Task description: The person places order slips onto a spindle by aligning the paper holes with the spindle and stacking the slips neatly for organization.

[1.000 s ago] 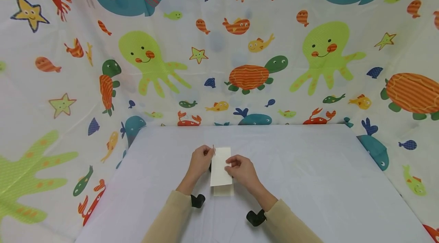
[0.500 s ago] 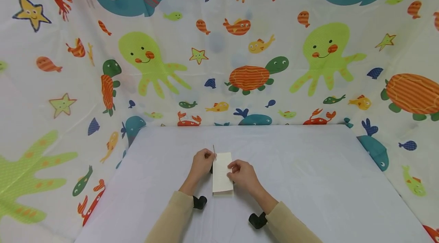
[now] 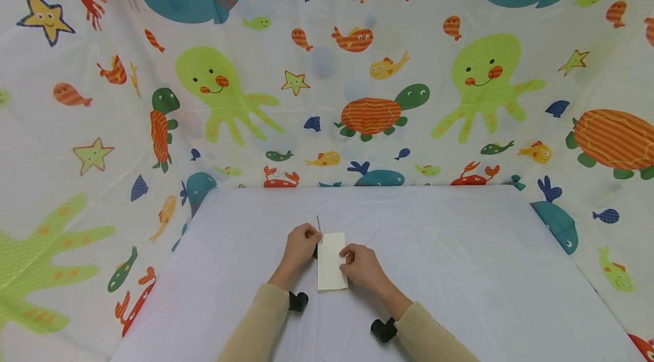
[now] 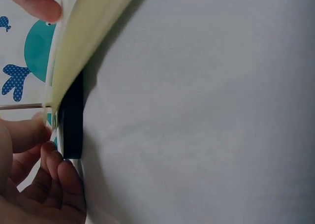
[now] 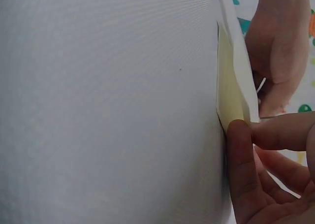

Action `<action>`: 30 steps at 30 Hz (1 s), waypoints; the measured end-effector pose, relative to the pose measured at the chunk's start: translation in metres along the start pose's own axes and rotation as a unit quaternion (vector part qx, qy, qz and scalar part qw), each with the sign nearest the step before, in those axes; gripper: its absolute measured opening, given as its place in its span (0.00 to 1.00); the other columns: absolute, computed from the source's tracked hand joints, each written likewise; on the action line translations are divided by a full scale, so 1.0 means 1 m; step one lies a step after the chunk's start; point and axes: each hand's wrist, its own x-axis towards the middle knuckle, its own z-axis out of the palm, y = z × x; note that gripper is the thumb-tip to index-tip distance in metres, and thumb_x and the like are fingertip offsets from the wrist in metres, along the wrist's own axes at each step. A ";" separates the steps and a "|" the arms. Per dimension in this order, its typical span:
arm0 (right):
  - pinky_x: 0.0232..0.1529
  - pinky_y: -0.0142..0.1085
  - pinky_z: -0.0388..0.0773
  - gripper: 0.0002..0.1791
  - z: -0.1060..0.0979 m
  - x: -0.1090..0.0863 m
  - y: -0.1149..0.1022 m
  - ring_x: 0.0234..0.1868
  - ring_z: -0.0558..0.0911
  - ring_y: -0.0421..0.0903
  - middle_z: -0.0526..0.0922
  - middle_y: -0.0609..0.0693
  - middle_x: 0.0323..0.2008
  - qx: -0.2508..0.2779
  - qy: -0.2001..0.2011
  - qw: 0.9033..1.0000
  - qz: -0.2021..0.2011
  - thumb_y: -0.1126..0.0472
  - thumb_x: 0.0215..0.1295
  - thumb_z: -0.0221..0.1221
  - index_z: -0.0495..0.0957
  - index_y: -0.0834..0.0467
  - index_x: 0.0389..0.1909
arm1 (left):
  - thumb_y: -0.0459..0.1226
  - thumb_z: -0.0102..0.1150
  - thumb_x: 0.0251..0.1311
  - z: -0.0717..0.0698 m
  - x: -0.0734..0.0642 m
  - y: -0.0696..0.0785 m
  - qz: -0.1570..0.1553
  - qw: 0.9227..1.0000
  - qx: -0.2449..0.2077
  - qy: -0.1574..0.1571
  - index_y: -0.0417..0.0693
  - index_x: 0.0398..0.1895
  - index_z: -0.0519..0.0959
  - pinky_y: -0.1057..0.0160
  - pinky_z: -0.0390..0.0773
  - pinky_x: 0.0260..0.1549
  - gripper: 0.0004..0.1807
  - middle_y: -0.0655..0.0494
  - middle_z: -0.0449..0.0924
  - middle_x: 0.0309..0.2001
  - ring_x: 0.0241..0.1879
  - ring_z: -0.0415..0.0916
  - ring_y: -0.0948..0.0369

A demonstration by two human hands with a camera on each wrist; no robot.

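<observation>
A narrow cream paper (image 3: 332,271) in two layers lies between my hands in the head view. My left hand (image 3: 302,241) pinches a thin brown stick (image 3: 319,224) at the paper's far left corner; the stick points away from me. Beneath that corner, the left wrist view shows a flat dark block (image 4: 74,120), mostly hidden by the paper. My right hand (image 3: 361,264) pinches the paper's right edge between thumb and fingers. In the right wrist view the layers (image 5: 229,81) gape apart along this edge.
A white cloth (image 3: 460,271) covers the table. Behind it and at both sides hangs a curtain printed with sea animals (image 3: 370,115). Each wrist wears a black camera mount, one at the left cuff (image 3: 298,301) and another by the right cuff (image 3: 383,329).
Both hands have shifted slightly towards me with the paper. Its near end has come down over the lower layer, which showed below it before. More of the brown stick sticks out.
</observation>
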 end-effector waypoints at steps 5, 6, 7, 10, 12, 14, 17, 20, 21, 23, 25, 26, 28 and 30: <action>0.23 0.31 0.66 0.09 0.002 -0.001 0.001 0.22 0.69 0.39 0.72 0.46 0.22 -0.017 -0.005 1.000 -0.003 0.72 0.55 0.63 0.81 0.66 0.39 | 0.33 0.64 0.64 0.002 0.001 -0.002 0.010 1.000 0.021 -0.005 0.43 0.31 0.80 0.60 0.70 0.30 0.05 0.54 0.74 0.27 0.29 0.69 0.58; 0.23 0.31 0.66 0.09 0.003 -0.001 0.001 0.22 0.69 0.39 0.72 0.46 0.22 -0.019 -0.005 1.000 -0.003 0.72 0.55 0.63 0.81 0.66 0.39 | 0.33 0.64 0.64 0.002 0.001 -0.003 0.011 1.000 0.026 -0.005 0.43 0.31 0.80 0.60 0.69 0.30 0.05 0.54 0.74 0.27 0.29 0.69 0.58; 0.23 0.31 0.66 0.09 0.003 -0.001 0.001 0.22 0.69 0.39 0.72 0.46 0.22 -0.021 -0.006 1.000 -0.001 0.72 0.55 0.62 0.81 0.66 0.39 | 0.33 0.64 0.64 0.002 0.002 -0.003 0.012 0.999 0.030 -0.006 0.43 0.31 0.80 0.60 0.69 0.29 0.05 0.54 0.73 0.27 0.29 0.69 0.58; 0.22 0.31 0.66 0.10 0.003 -0.001 0.000 0.21 0.70 0.39 0.72 0.46 0.22 -0.027 -0.008 1.000 0.000 0.73 0.55 0.62 0.81 0.66 0.39 | 0.34 0.64 0.64 0.003 0.002 -0.003 0.015 0.999 0.042 -0.008 0.43 0.31 0.80 0.61 0.69 0.28 0.05 0.54 0.73 0.27 0.29 0.69 0.59; 0.20 0.31 0.67 0.10 0.002 -0.001 -0.001 0.19 0.71 0.39 0.73 0.46 0.21 -0.022 -0.012 1.000 0.002 0.73 0.55 0.61 0.80 0.67 0.40 | 0.34 0.64 0.64 0.002 0.002 -0.002 0.015 0.999 0.046 -0.009 0.43 0.31 0.80 0.61 0.69 0.28 0.05 0.54 0.73 0.27 0.29 0.69 0.58; 0.19 0.31 0.67 0.10 0.002 -0.002 -0.001 0.18 0.71 0.39 0.73 0.47 0.21 -0.018 -0.014 1.000 0.005 0.73 0.56 0.61 0.80 0.67 0.40 | 0.34 0.64 0.64 0.003 0.002 -0.001 0.016 0.999 0.049 -0.010 0.43 0.31 0.80 0.61 0.69 0.28 0.05 0.54 0.73 0.27 0.29 0.69 0.58; 0.18 0.32 0.68 0.10 0.001 -0.004 -0.001 0.16 0.71 0.39 0.73 0.47 0.21 -0.012 -0.018 1.000 0.011 0.72 0.57 0.61 0.80 0.67 0.41 | 0.34 0.64 0.64 0.003 0.001 0.000 0.005 0.999 0.045 -0.006 0.42 0.32 0.80 0.61 0.71 0.28 0.05 0.54 0.75 0.27 0.29 0.71 0.58; 0.20 0.32 0.68 0.10 0.000 -0.007 -0.001 0.19 0.71 0.39 0.74 0.46 0.21 -0.019 -0.021 1.000 0.011 0.71 0.58 0.62 0.80 0.66 0.42 | 0.36 0.64 0.63 0.003 -0.001 0.002 -0.005 0.999 0.041 0.010 0.42 0.33 0.80 0.61 0.72 0.28 0.05 0.54 0.76 0.27 0.27 0.72 0.59; 0.20 0.32 0.68 0.11 -0.001 -0.008 -0.001 0.19 0.71 0.40 0.74 0.46 0.21 -0.023 -0.021 0.999 0.009 0.70 0.58 0.62 0.80 0.66 0.42 | 0.36 0.64 0.63 0.003 -0.002 0.002 -0.008 0.999 0.040 0.014 0.42 0.33 0.80 0.61 0.73 0.27 0.06 0.54 0.76 0.26 0.27 0.72 0.59; 0.22 0.32 0.69 0.11 -0.005 -0.012 -0.002 0.21 0.71 0.40 0.75 0.46 0.22 -0.028 -0.020 0.999 0.003 0.70 0.57 0.63 0.80 0.66 0.42 | 0.37 0.64 0.63 0.002 -0.003 0.003 -0.006 0.999 0.042 0.022 0.42 0.33 0.80 0.62 0.73 0.27 0.06 0.54 0.77 0.26 0.27 0.72 0.59; 0.22 0.32 0.70 0.12 -0.009 -0.015 -0.003 0.22 0.72 0.40 0.75 0.46 0.23 -0.031 -0.021 0.999 0.000 0.70 0.57 0.63 0.80 0.66 0.43 | 0.37 0.65 0.63 0.000 -0.006 0.005 -0.001 0.999 0.044 0.024 0.41 0.33 0.80 0.61 0.73 0.27 0.07 0.54 0.77 0.27 0.27 0.73 0.59; 0.23 0.33 0.70 0.12 -0.010 -0.017 -0.003 0.22 0.72 0.40 0.76 0.46 0.23 -0.033 -0.022 0.999 0.001 0.70 0.57 0.63 0.80 0.66 0.43 | 0.37 0.65 0.63 -0.001 -0.008 0.006 0.002 0.999 0.047 0.025 0.41 0.33 0.81 0.61 0.73 0.27 0.07 0.54 0.77 0.27 0.27 0.72 0.59; 0.23 0.33 0.71 0.12 -0.014 -0.020 -0.003 0.23 0.73 0.41 0.76 0.47 0.24 -0.035 -0.024 0.999 0.002 0.70 0.58 0.63 0.81 0.66 0.43 | 0.37 0.66 0.63 -0.005 -0.012 0.008 0.006 0.998 0.051 0.024 0.41 0.34 0.81 0.61 0.73 0.27 0.07 0.54 0.76 0.27 0.28 0.72 0.59; 0.23 0.33 0.71 0.11 -0.017 -0.022 -0.001 0.22 0.73 0.41 0.76 0.46 0.24 -0.039 -0.027 0.999 0.006 0.69 0.59 0.63 0.81 0.66 0.44 | 0.37 0.66 0.63 -0.010 -0.017 0.010 0.010 0.998 0.056 0.023 0.41 0.34 0.81 0.61 0.72 0.27 0.07 0.54 0.76 0.27 0.28 0.71 0.58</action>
